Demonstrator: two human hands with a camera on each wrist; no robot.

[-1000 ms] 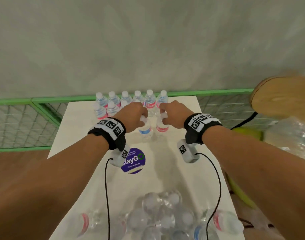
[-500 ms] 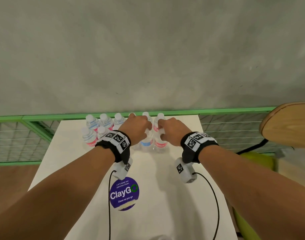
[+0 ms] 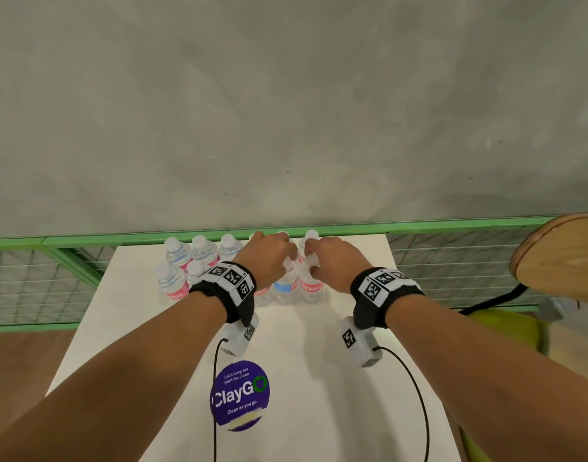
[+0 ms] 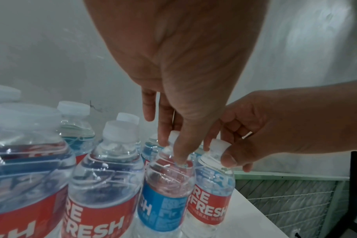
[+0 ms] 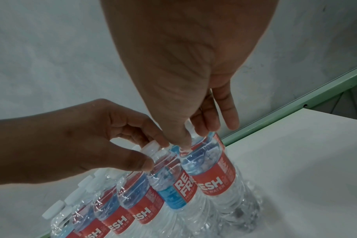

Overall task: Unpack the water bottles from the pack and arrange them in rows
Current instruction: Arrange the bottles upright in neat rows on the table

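Left hand: my left hand (image 3: 269,258) pinches the neck of the blue-label bottle (image 3: 285,288), thumb in front and fingers (image 4: 163,128) behind the cap.
Right hand: my right hand (image 3: 334,261) pinches the cap and neck of the red-label bottle (image 3: 309,288) at the right end of the near row.
Axis: both held bottles stand with their long axis vertical, caps up, bases on the white table (image 3: 319,378); the two touch side by side.
Where: at the far end of the table, close to the green rail (image 3: 452,226) and the grey wall (image 3: 286,111).
Rows: two rows of upright bottles, the far row (image 3: 204,250) along the rail and the near row in front of it.
Count: in the head view I can make out about five caps left of my hands and three more between and behind them; my hands hide part of both rows, so I cannot give a firm total.
Labels: one blue label faces me; the rest that I can read are red.
Also there: one round purple sticker (image 3: 241,395) on the table near me; one wooden stool seat (image 3: 562,258) at right.
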